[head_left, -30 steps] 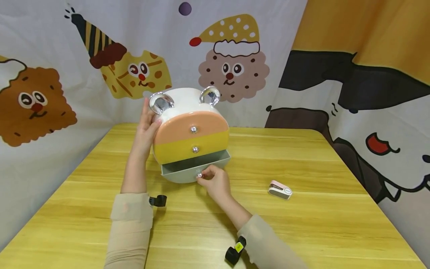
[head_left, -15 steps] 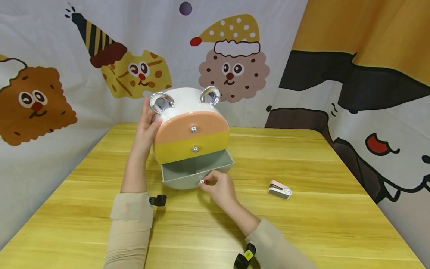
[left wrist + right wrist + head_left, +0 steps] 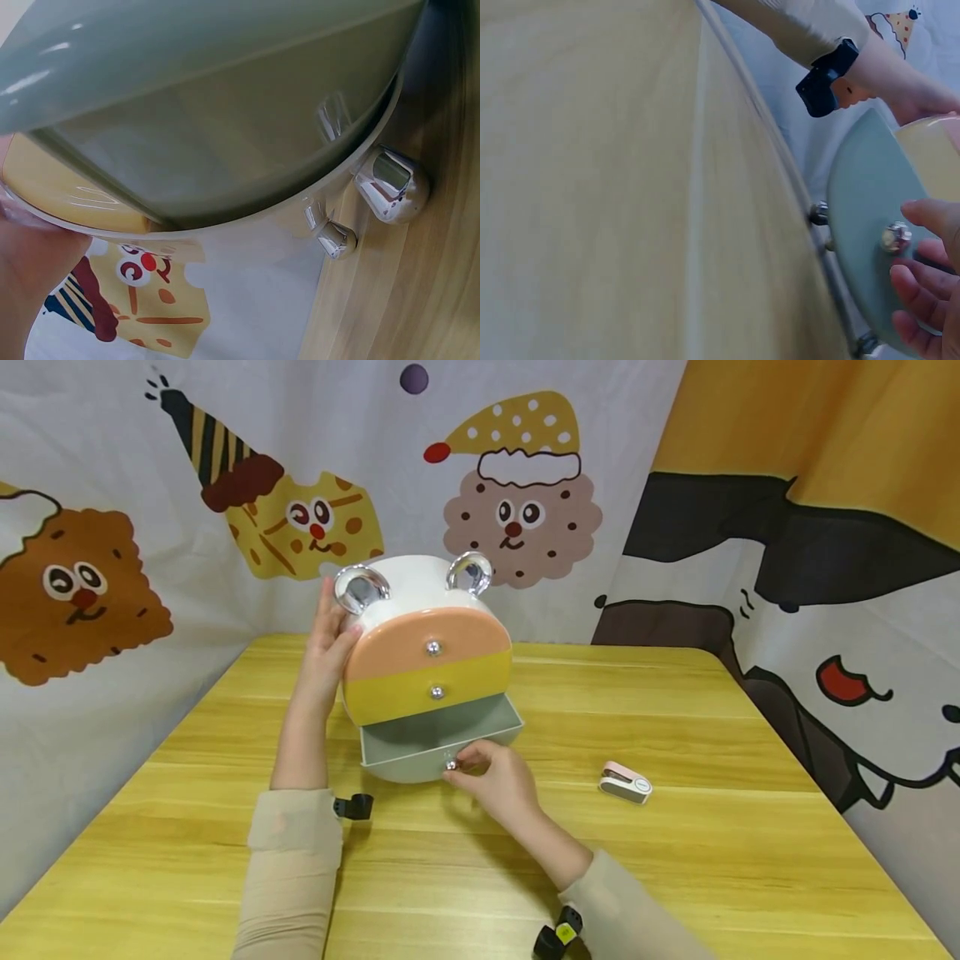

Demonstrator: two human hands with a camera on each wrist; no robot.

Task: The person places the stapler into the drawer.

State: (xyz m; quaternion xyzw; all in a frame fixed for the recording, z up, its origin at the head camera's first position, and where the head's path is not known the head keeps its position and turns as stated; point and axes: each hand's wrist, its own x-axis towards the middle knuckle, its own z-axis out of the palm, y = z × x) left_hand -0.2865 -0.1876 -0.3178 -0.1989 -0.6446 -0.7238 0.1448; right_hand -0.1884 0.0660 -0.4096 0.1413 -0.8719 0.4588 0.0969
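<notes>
A small round-topped drawer cabinet (image 3: 420, 578) with silver ears stands tilted back on the table. My left hand (image 3: 324, 643) holds its left side, thumb at the front edge and fingers along the side. The peach and yellow drawers (image 3: 397, 697) are closed. Below them, the grey-green bottom drawer (image 3: 401, 767) is pulled out, and its visible inside is bare. At its silver knob (image 3: 896, 237) is my right hand (image 3: 501, 781). In the right wrist view, thumb and fingertips are spread around the knob, with gaps showing between them and it.
A small pink-and-white stapler (image 3: 626, 783) lies on the wooden table (image 3: 712, 860) to the right. Silver feet (image 3: 390, 184) carry the cabinet. Behind the table hangs a cartoon-printed curtain (image 3: 405, 468).
The bottom drawer has come further out toward me, drawn by my right hand at the knob. The right fingers have since loosened and the wrist shifted slightly right. The left hand keeps its place.
</notes>
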